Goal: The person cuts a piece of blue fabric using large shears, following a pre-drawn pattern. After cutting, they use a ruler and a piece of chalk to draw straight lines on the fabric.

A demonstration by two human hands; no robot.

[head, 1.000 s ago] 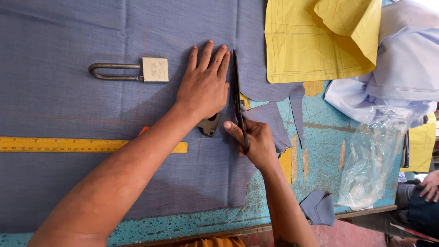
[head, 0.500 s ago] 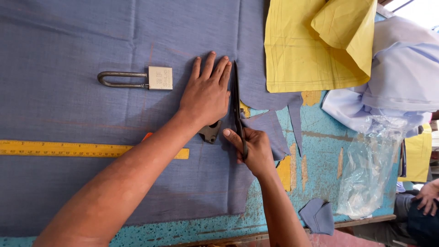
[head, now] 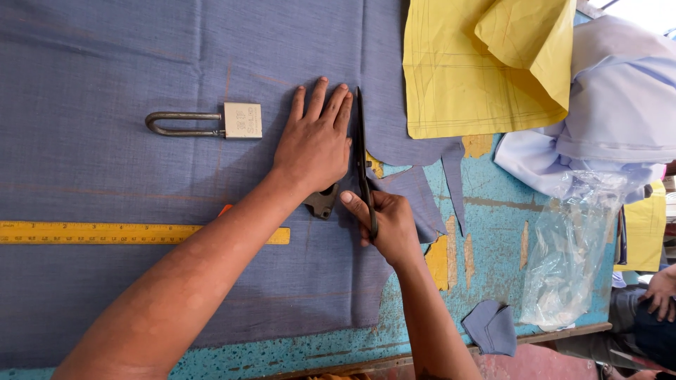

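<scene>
Blue-grey cloth covers most of the worn turquoise table, and everything else can be placed from it. Flat on the cloth, near its right-hand cut edge, lies the left hand, palm down and fingers spread, holding nothing but pressing the weave still. Just beside those fingers, touching the cloth along the same edge, run the dark blades of the scissors, which point away from the person. The right hand is wrapped around the scissors' handles, fingers curled tight through them (how far the blades gape cannot be told from this angle).

On the cloth to the left of the pressing hand rests a metal padlock with a long shackle, lying on its side. Nearer the person, a yellow ruler lies across the cloth, passing under the left forearm. A small dark object peeks out between the two wrists.

Off the cloth's far right corner sits folded yellow fabric, overlapping it slightly. Beyond that lie pale blue garments and a clear plastic bag. A small cut scrap of the same blue-grey sits on the table near its front edge. Another person's hand shows at the far right.
</scene>
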